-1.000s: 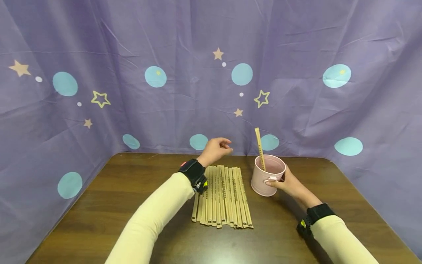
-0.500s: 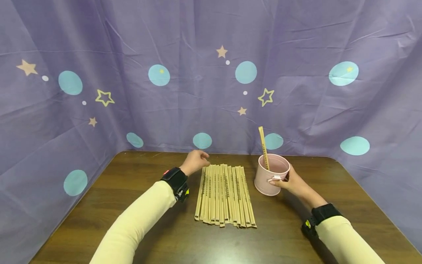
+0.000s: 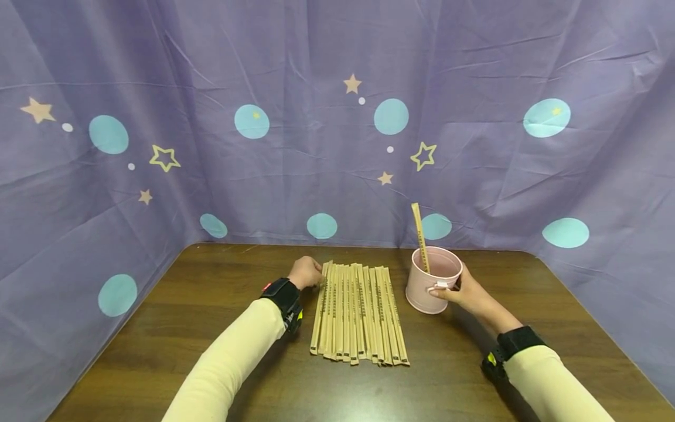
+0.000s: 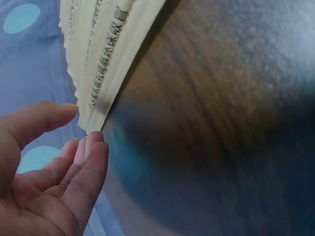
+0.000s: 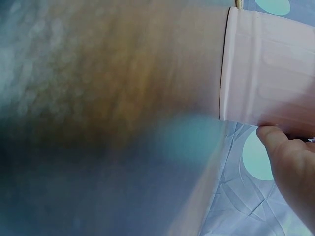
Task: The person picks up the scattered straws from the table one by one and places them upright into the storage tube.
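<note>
My left hand (image 3: 306, 273) is at the far end of the leftmost stick in a row of slim paper-wrapped sticks (image 3: 361, 310). In the left wrist view, thumb and curved fingers (image 4: 91, 167) lie on either side of the stick's tip (image 4: 93, 120), with a gap between them. Dark printed characters run along the tan wrappers. To the right, my right hand (image 3: 469, 293) grips a pink bucket (image 3: 422, 292) by its side, thumb at the small white handle mount. One wrapped stick (image 3: 420, 234) leans upright inside the bucket. The right wrist view shows the bucket's wall (image 5: 280, 69) beside the thumb (image 5: 269, 137).
The brown wooden table (image 3: 174, 346) bears the row and the bucket. A purple curtain (image 3: 285, 76) with stars and dots hangs right behind the table's far edge. The row's right side lies close to the bucket.
My left hand has moved left and down from above the row's far end to the leftmost stick's tip. The right hand keeps its grip on the bucket. The view has shifted slightly.
</note>
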A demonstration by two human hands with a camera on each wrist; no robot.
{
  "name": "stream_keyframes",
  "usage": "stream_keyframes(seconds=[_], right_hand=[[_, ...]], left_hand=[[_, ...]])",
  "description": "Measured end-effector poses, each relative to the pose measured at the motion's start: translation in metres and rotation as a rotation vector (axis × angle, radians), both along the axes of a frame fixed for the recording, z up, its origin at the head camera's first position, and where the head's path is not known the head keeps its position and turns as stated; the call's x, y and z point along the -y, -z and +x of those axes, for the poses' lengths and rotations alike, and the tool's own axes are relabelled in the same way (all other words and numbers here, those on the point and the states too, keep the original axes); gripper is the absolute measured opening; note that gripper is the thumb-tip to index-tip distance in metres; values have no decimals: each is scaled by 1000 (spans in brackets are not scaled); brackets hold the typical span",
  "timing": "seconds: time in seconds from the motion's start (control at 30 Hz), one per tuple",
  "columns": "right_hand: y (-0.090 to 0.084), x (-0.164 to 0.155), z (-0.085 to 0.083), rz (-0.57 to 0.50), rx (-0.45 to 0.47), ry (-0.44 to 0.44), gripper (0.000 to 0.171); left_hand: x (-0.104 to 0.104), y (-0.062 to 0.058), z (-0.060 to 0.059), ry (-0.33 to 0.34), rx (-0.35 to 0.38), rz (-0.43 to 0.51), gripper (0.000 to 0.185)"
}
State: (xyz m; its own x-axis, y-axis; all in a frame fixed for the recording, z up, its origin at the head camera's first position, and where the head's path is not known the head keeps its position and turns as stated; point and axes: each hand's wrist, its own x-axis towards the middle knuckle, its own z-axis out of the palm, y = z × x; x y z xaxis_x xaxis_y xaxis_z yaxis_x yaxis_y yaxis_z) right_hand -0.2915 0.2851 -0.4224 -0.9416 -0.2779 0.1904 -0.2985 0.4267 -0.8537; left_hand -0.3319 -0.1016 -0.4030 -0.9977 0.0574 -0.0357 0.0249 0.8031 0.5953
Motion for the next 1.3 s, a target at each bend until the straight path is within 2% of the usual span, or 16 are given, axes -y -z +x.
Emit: stream_keyframes(seconds=[0.23, 0.37, 0.4, 0.43, 0.53, 0.63, 0.67, 0.83, 0.93, 1.03, 1.2, 1.3], right_hand=[[1, 4, -3, -29, -22, -21, 86], [2, 5, -4, -51, -17, -23, 85], [2, 5, -4, -47, -17, -18, 85], [2, 5, -4, -42, -16, -12, 86], [1, 4, -3, -31, -5, 2, 87], [0, 4, -2, -23, 4, 11, 89], [0, 4, -1, -21, 7, 9, 89], [-1, 3, -1, -13, 8, -3, 89], [-2, 1, -1, 5, -7, -5, 90], [-2, 0, -1, 15, -23, -13, 89], [-1, 0, -1, -7, -4, -18, 90], [0, 1, -2, -25, 3, -15, 90]], left_hand=[[1, 1, 3, -12, 50, 8, 20], [2, 9, -7, -6, 82, 14, 7], [3, 13, -11, -2, 89, 16, 14], [5, 19, -16, 23, 61, 27, 22], [5, 27, -22, 42, 52, 8, 38], [1, 22, -17, 47, 53, -1, 47], [-2, 16, -12, 26, 82, -11, 50], [-8, 6, 1, 2, 44, -29, 57], [-9, 7, 1, -19, 29, -60, 54], [-11, 8, -1, -57, 52, -65, 45], [-16, 2, 3, -100, 76, -48, 19], [-19, 0, 1, -116, 76, -68, 16]])
